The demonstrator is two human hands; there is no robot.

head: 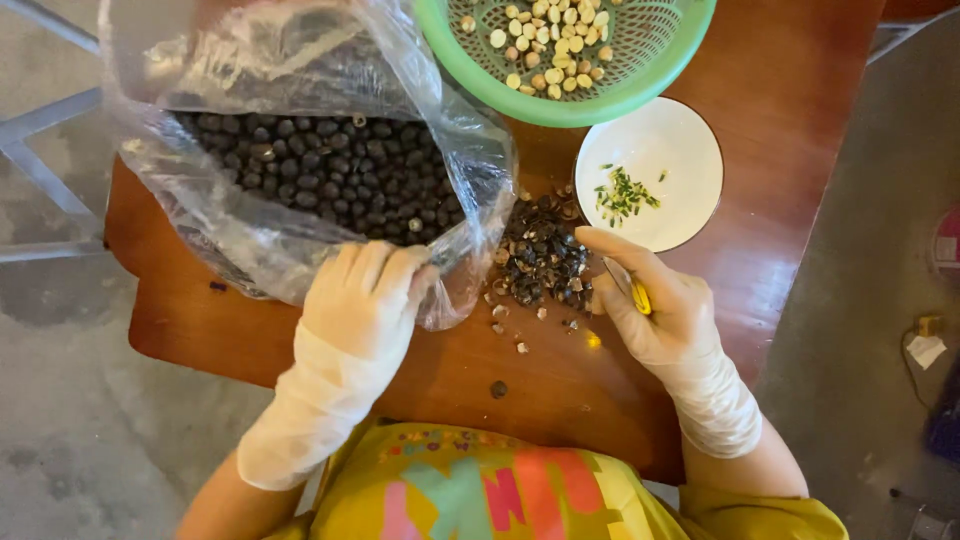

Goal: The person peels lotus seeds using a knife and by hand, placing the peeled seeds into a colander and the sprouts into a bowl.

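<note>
Left hand (365,290), gloved: fingers curled over the open lip of the clear plastic bag (290,215), clenched on the film at the bag's 5 o'clock edge. The bag lies on the wooden surface (790,90) and holds dark round seeds (320,170).

Right hand (645,300), gloved: fingers closed around a small yellow-handled tool (632,292); the blade appears to be a short knife, but the view is too small to confirm.

Between the hands, toward 12 o'clock, lies a pile of dark shell fragments (540,260). A white bowl (690,150) with green slivers sits at 1 o'clock of the pile. A green basket (600,100) of pale peeled kernels stands at 12 o'clock.

Risks:
- The bag mouth is slack; a pull could roll seeds onto the surface, probably off its near edge
- The tool lies near the thin glove; a slip could cut it
</note>
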